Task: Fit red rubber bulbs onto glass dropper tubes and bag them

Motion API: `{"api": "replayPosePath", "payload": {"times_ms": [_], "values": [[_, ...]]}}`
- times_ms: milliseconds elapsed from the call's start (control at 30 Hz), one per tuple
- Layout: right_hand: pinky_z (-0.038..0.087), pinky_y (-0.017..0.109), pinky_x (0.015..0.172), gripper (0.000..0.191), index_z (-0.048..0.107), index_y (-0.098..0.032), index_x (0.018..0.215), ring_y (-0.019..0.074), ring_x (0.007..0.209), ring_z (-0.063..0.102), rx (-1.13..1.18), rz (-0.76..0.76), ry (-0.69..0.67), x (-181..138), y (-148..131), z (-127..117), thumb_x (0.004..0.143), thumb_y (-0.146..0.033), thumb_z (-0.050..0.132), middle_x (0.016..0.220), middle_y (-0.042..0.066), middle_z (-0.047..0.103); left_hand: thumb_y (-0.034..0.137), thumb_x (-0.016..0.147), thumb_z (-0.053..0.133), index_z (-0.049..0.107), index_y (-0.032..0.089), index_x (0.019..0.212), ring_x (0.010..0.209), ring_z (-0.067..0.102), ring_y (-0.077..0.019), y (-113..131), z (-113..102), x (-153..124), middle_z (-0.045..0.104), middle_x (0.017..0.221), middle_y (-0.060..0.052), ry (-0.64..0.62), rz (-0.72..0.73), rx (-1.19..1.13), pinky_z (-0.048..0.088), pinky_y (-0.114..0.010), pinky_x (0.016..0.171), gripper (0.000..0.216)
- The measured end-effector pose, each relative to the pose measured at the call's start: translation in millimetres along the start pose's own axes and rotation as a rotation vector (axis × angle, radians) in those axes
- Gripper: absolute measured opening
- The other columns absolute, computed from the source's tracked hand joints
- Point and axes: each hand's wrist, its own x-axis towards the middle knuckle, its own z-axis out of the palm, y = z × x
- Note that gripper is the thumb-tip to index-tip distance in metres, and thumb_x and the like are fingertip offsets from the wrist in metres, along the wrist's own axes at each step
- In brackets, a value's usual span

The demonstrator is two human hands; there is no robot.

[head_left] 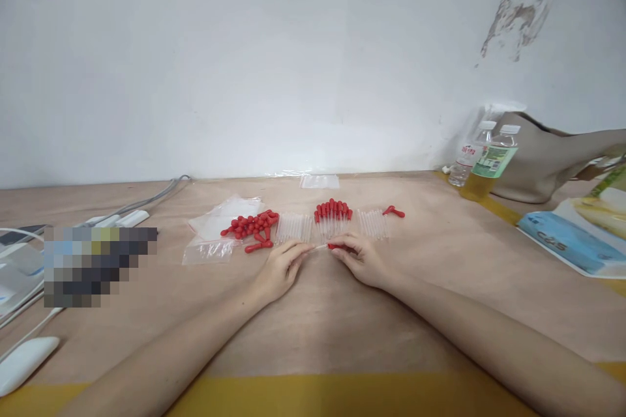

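My left hand (283, 267) pinches one end of a thin see-through dropper tube (320, 247). At the tube's other end, the fingers of my right hand (362, 260) are closed on a red rubber bulb (333, 246). Tube and bulb lie in line and seem to touch; the fingers partly hide the joint. Just beyond the hands is a fanned row of droppers with red bulbs on their tubes (333, 211). Bare tubes lie in rows to the left (294, 228) and right (373, 224) of it. Loose red bulbs (250, 227) are heaped at the left.
Plastic bags (210, 251) lie under and beside the heap. A small bag (319, 181) rests by the wall. Bottles (491, 159), a grey-brown handbag (533, 163) and a blue tissue pack (572, 244) stand right. Cables, a power strip (128, 219) and a white mouse (27, 365) are left.
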Motion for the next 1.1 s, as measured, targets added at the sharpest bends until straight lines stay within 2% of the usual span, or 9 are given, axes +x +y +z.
{"api": "replayPosePath", "payload": {"times_ms": [167, 433, 667, 900, 1100], "values": [[0.047, 0.028, 0.068, 0.017, 0.062, -0.020, 0.091, 0.0137, 0.074, 0.058, 0.012, -0.013, -0.011, -0.1, -0.4, 0.9, 0.078, -0.027, 0.053, 0.082, 0.004, 0.063, 0.008, 0.082, 0.038, 0.053, 0.020, 0.109, 0.089, 0.056, -0.0138, -4.5, 2.4, -1.8, 0.058, 0.100, -0.006, -0.009, 0.059, -0.007, 0.047, -0.029, 0.077, 0.033], [0.047, 0.025, 0.065, 0.016, 0.063, -0.022, 0.087, 0.0123, 0.070, 0.059, -0.019, -0.044, -0.015, -3.7, -4.6, -1.7, 0.080, -0.027, 0.050, 0.079, 0.001, 0.065, 0.008, 0.083, 0.038, 0.054, 0.019, 0.110, 0.092, 0.057, -0.0133, -3.8, 2.7, -1.7, 0.060, 0.102, -0.007, -0.017, 0.162, -0.018, 0.048, -0.027, 0.078, 0.033], [0.046, 0.025, 0.063, 0.017, 0.061, -0.020, 0.086, 0.0122, 0.068, 0.057, -0.051, -0.071, -0.041, -7.1, -3.0, -0.8, 0.081, -0.030, 0.048, 0.078, 0.003, 0.064, 0.009, 0.084, 0.037, 0.050, 0.020, 0.115, 0.087, 0.058, -0.0132, -4.6, 3.3, -2.7, 0.059, 0.098, -0.008, -0.063, 0.189, -0.012, 0.049, -0.026, 0.074, 0.036], [0.044, 0.026, 0.063, 0.017, 0.060, -0.020, 0.086, 0.0138, 0.069, 0.055, -0.173, -0.127, -0.139, -5.3, -2.8, -2.4, 0.082, -0.028, 0.046, 0.076, 0.004, 0.061, 0.007, 0.083, 0.037, 0.048, 0.022, 0.118, 0.087, 0.056, -0.0125, -7.7, 7.5, -5.8, 0.058, 0.098, -0.006, -0.077, 0.200, 0.054, 0.048, -0.026, 0.074, 0.040], [0.044, 0.026, 0.062, 0.016, 0.060, -0.020, 0.088, 0.0142, 0.068, 0.055, -0.197, -0.145, -0.177, -2.7, -4.2, -1.6, 0.081, -0.027, 0.047, 0.076, 0.004, 0.062, 0.008, 0.083, 0.036, 0.049, 0.023, 0.116, 0.084, 0.056, -0.0123, -5.9, 8.2, -4.2, 0.057, 0.095, -0.006, -0.090, 0.205, 0.024, 0.048, -0.026, 0.072, 0.039]]}}
